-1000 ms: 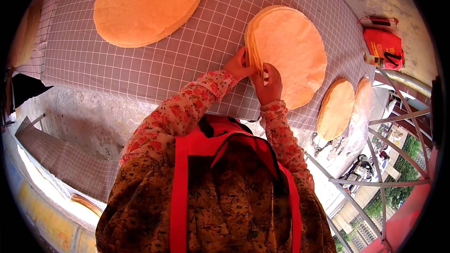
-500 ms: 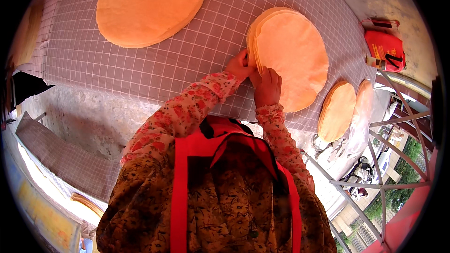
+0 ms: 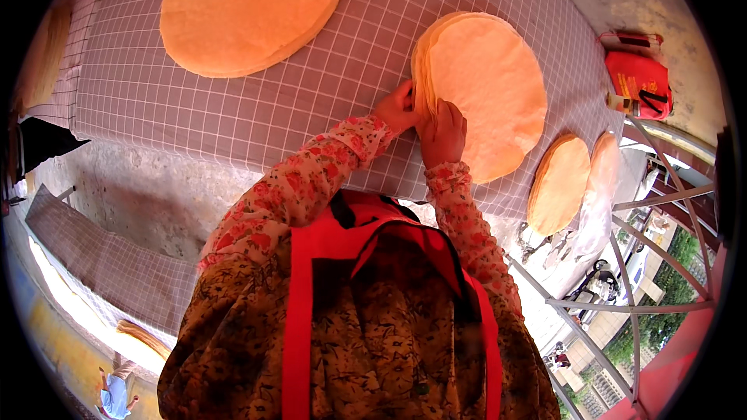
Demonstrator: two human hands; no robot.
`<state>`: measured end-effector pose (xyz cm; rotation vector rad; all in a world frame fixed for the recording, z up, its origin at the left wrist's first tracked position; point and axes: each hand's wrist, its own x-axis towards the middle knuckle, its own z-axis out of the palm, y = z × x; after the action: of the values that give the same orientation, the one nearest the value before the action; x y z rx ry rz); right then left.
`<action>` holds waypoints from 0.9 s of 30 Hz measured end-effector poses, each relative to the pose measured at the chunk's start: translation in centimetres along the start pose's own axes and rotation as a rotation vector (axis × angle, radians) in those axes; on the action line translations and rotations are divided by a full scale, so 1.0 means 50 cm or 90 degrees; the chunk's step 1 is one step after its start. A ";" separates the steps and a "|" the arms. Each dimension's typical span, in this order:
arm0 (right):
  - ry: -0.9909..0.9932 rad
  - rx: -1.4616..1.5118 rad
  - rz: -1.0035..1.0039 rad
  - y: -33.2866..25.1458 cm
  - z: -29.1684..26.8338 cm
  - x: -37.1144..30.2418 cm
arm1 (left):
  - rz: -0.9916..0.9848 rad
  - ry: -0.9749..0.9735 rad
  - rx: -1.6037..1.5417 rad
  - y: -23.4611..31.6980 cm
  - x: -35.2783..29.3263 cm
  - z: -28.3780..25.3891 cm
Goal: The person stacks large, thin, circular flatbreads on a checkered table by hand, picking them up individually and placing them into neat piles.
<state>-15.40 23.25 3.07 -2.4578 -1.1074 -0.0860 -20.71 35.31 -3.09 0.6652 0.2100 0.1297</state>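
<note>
A stack of thin round flatbreads (image 3: pixel 492 93) lies on the checked cloth in front of me, its left edges fanned out in layers. At the lower left edge of this stack, my left hand (image 3: pixel 398 107) is closed, its thumb and fingers pinching the layered rims. Close beside it, my right hand (image 3: pixel 443 134) has its fingers curled onto the edge of the upper sheets. The fingertips of both hands are partly hidden against the stack. Both my sleeves are floral.
A larger flatbread stack (image 3: pixel 253 12) lies farther left on the checked tablecloth (image 3: pixel 156 117). At right are a smaller stack (image 3: pixel 559 185), a clear plastic bag (image 3: pixel 603 187), a red bag (image 3: pixel 638 82) and metal bars (image 3: pixel 630 309). Another person (image 3: pixel 117 395) is at lower left.
My right hand has shifted slightly up along the stack's edge. The top flatbread's lower rim now looks rounder. At lower left the other person shows more fully.
</note>
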 end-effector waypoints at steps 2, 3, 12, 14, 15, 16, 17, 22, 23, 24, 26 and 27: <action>-0.004 0.028 0.008 -0.006 -0.005 -0.006 | 0.018 0.046 0.042 -0.002 -0.002 0.011; -0.006 0.042 0.011 -0.012 -0.007 -0.006 | 0.028 0.071 0.063 -0.003 -0.002 0.014; 0.007 -0.035 0.034 -0.028 -0.003 0.010 | 0.035 0.215 0.213 0.004 0.005 0.049; -0.001 -0.056 0.030 -0.031 -0.003 0.021 | 0.037 0.231 0.203 0.013 0.002 0.060; -0.006 -0.066 0.027 -0.031 -0.003 0.023 | 0.038 0.239 0.197 0.015 0.001 0.062; -0.011 -0.067 0.014 -0.024 -0.004 0.019 | 0.048 0.237 0.205 0.014 0.001 0.061; -0.016 -0.067 -0.002 -0.013 -0.005 0.014 | 0.060 0.236 0.212 0.011 0.002 0.056; -0.023 -0.057 -0.028 -0.011 -0.020 -0.040 | 0.070 0.266 0.219 -0.017 0.012 0.035; -0.019 -0.054 -0.033 -0.011 -0.021 -0.037 | 0.068 0.262 0.206 -0.016 0.011 0.038; -0.015 -0.050 -0.039 -0.011 -0.021 -0.030 | 0.066 0.258 0.194 -0.015 0.011 0.039; -0.014 -0.039 -0.036 -0.014 -0.018 -0.017 | 0.066 0.256 0.221 -0.022 0.011 0.036; -0.016 -0.033 -0.028 -0.019 -0.014 -0.011 | 0.067 0.255 0.235 -0.023 0.013 0.034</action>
<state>-16.36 23.14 3.93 -2.4861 -1.1846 -0.0994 -19.63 33.51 -2.59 1.0157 0.5943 0.3310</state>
